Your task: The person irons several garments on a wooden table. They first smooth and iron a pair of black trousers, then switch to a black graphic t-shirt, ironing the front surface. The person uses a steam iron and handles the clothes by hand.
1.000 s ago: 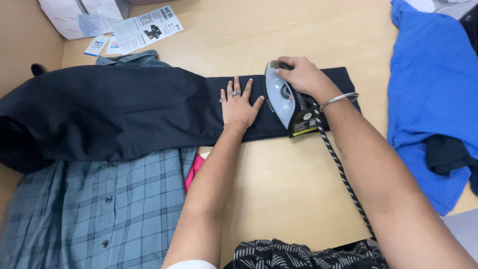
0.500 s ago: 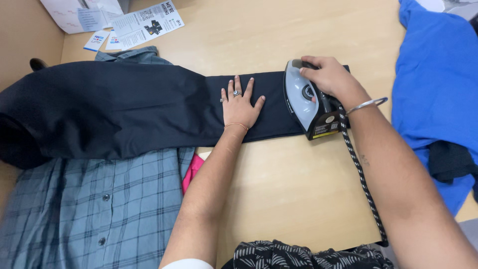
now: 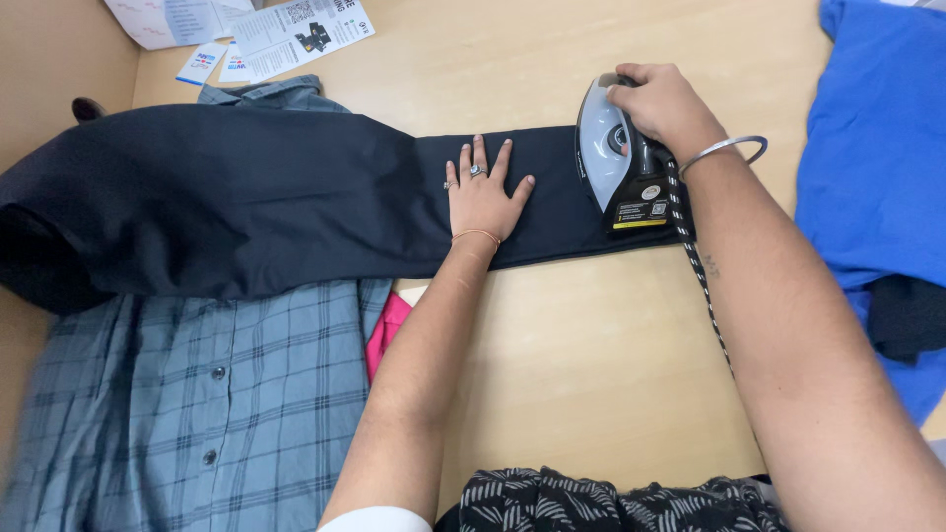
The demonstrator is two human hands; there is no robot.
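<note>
A long dark navy garment (image 3: 246, 212) lies across the wooden table (image 3: 581, 365), its narrow end pointing right. My left hand (image 3: 483, 192) presses flat on that narrow part, fingers spread, with rings and a thin bracelet. My right hand (image 3: 665, 103) grips the handle of a grey and black electric iron (image 3: 616, 163), which rests on the garment's right end. A braided black-and-white cord (image 3: 705, 286) runs from the iron down along my right forearm.
A grey-blue plaid button shirt (image 3: 197, 394) lies under the dark garment at lower left, with a pink cloth (image 3: 387, 333) beside it. A blue garment (image 3: 872, 148) and a dark cloth (image 3: 907, 315) lie at the right. Printed leaflets (image 3: 266, 34) sit at the top left.
My right hand has slid the iron rightward along the garment to its right end. My left hand has stayed flat on the same spot of the cloth.
</note>
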